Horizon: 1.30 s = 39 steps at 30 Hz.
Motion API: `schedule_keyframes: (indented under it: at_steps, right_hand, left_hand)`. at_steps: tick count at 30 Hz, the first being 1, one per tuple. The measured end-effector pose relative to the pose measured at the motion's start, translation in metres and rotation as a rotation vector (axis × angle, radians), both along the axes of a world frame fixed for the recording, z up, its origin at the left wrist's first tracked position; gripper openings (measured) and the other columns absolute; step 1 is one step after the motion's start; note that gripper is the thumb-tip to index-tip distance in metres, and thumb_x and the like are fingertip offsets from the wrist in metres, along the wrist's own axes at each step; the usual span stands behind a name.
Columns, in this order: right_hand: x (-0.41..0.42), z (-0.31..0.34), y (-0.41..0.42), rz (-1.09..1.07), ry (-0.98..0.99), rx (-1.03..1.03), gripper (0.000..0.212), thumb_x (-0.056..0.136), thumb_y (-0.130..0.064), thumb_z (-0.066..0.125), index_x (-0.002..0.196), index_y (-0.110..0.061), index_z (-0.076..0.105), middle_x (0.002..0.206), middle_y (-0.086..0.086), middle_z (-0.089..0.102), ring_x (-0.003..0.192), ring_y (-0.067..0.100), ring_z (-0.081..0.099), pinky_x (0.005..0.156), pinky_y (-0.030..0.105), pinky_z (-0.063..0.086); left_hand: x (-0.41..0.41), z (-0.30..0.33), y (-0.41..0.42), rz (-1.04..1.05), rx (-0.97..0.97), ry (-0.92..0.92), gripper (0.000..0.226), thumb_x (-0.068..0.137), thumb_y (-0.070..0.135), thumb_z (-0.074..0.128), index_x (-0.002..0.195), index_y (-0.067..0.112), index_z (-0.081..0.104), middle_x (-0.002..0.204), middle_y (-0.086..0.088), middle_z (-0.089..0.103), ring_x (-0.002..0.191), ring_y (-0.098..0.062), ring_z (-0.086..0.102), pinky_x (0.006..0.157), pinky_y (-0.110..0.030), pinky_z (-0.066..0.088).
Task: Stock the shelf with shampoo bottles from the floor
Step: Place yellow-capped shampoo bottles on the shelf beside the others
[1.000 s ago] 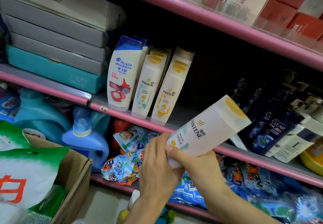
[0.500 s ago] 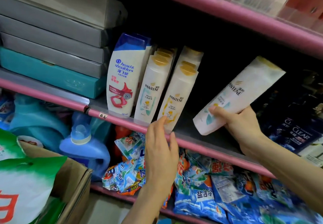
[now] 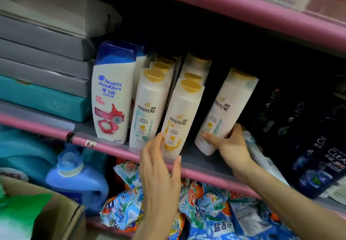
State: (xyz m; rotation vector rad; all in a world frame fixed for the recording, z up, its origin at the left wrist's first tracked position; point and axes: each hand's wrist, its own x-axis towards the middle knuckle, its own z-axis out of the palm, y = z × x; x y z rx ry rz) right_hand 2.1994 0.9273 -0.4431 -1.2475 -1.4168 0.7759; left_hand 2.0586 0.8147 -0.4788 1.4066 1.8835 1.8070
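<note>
One bottle (image 3: 224,112) tilting on shelf (image 3: 202,163), 3 o'clock of row (image 3: 174,116); right hand (image 3: 231,144) gripping base. Left hand (image 3: 159,166) flat, fingers straight, touching row. Risk: tilted release toppling row.

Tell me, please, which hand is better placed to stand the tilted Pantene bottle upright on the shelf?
Right. The right hand already grips the tilted Pantene bottle at its base, over the shelf. The left hand is open by the front Pantene Repair bottle, holding nothing.

Stacked boxes (image 3: 43,67), blue detergent jug (image 3: 74,179), packets (image 3: 215,219) below.
</note>
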Motion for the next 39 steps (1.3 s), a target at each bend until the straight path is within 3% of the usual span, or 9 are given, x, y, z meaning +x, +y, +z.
schedule_keyframes:
  at_steps: [2, 7, 11, 17, 22, 25, 28, 32, 39]
  right_hand:
    - [-0.001, -0.001, 0.014, -0.015, -0.014, -0.005, 0.056, 0.072, -0.014, 0.082, 0.112, -0.017, 0.043, 0.097, -0.009, 0.06, 0.085, -0.002, 0.059, 0.055, 0.012, 0.051]
    - [-0.006, -0.006, 0.05, 0.019, 0.012, -0.015, 0.047, 0.08, -0.013, 0.075, 0.113, -0.02, 0.043, 0.098, -0.009, 0.06, 0.086, -0.001, 0.059, 0.065, 0.013, 0.049]
    - [-0.017, -0.012, 0.073, 0.068, -0.018, -0.074, 0.051, 0.077, -0.013, 0.078, 0.115, -0.022, 0.045, 0.095, -0.016, 0.058, 0.083, -0.004, 0.056, 0.053, 0.004, 0.047]
    - [-0.023, -0.014, 0.098, 0.129, -0.01, -0.211, 0.058, 0.072, -0.015, 0.082, 0.116, -0.021, 0.044, 0.099, -0.011, 0.06, 0.088, 0.003, 0.059, 0.066, 0.018, 0.049]
    - [-0.03, -0.021, 0.107, 0.187, -0.07, -0.211, 0.056, 0.077, -0.014, 0.077, 0.123, -0.026, 0.046, 0.105, -0.013, 0.059, 0.085, -0.005, 0.055, 0.054, 0.005, 0.046]
    - [-0.035, -0.028, 0.11, 0.173, -0.128, -0.187, 0.059, 0.078, -0.021, 0.075, 0.131, -0.027, 0.049, 0.107, -0.014, 0.057, 0.084, -0.006, 0.054, 0.072, 0.015, 0.046]
    - [-0.037, -0.031, 0.112, 0.189, -0.156, -0.193, 0.057, 0.077, -0.026, 0.076, 0.126, -0.038, 0.05, 0.102, -0.022, 0.057, 0.089, -0.005, 0.056, 0.081, 0.022, 0.047]
    - [-0.036, -0.031, 0.112, 0.21, -0.219, -0.203, 0.055, 0.076, -0.03, 0.076, 0.126, -0.037, 0.053, 0.119, -0.014, 0.062, 0.115, 0.013, 0.057, 0.099, 0.039, 0.049]
    - [-0.039, -0.027, 0.11, 0.172, -0.488, -0.243, 0.059, 0.079, -0.052, 0.062, 0.134, -0.049, 0.041, 0.141, 0.002, 0.05, 0.131, 0.03, 0.044, 0.106, 0.049, 0.041]
  left_hand:
    - [-0.002, -0.001, 0.001, 0.012, -0.004, 0.002, 0.065, 0.08, 0.011, 0.072, 0.138, 0.012, 0.043, 0.133, -0.006, 0.046, 0.119, -0.011, 0.041, 0.1, -0.032, 0.032]
    - [-0.001, -0.003, 0.003, 0.018, 0.011, 0.006, 0.066, 0.077, 0.011, 0.074, 0.137, 0.017, 0.045, 0.132, -0.005, 0.049, 0.117, -0.019, 0.049, 0.096, -0.033, 0.037]
    - [-0.001, -0.005, 0.009, 0.057, 0.034, 0.043, 0.057, 0.077, 0.006, 0.075, 0.129, 0.01, 0.053, 0.122, -0.012, 0.056, 0.106, -0.029, 0.059, 0.087, -0.046, 0.049]
    - [-0.001, -0.004, 0.012, 0.125, 0.064, 0.094, 0.056, 0.069, 0.01, 0.072, 0.123, 0.006, 0.058, 0.11, -0.015, 0.06, 0.093, -0.037, 0.064, 0.071, -0.053, 0.056]
    - [0.0, -0.004, 0.015, 0.084, 0.002, 0.072, 0.062, 0.062, -0.001, 0.083, 0.12, 0.003, 0.059, 0.106, -0.018, 0.061, 0.092, -0.039, 0.064, 0.068, -0.053, 0.057]
    - [0.0, -0.002, 0.014, 0.114, 0.028, 0.082, 0.056, 0.064, 0.012, 0.071, 0.119, 0.003, 0.06, 0.108, -0.015, 0.06, 0.091, -0.036, 0.065, 0.066, -0.049, 0.057]
    - [-0.001, -0.002, 0.014, 0.119, 0.048, 0.083, 0.058, 0.062, 0.015, 0.066, 0.119, 0.004, 0.06, 0.109, -0.012, 0.06, 0.091, -0.034, 0.064, 0.067, -0.046, 0.057]
    - [0.0, -0.004, 0.015, 0.11, 0.028, 0.083, 0.058, 0.062, 0.015, 0.066, 0.119, 0.003, 0.06, 0.108, -0.015, 0.061, 0.09, -0.036, 0.065, 0.07, -0.045, 0.056]
    - [0.002, -0.002, 0.016, 0.111, 0.026, 0.08, 0.061, 0.061, 0.016, 0.066, 0.12, 0.003, 0.06, 0.108, -0.013, 0.06, 0.09, -0.035, 0.064, 0.068, -0.045, 0.056]
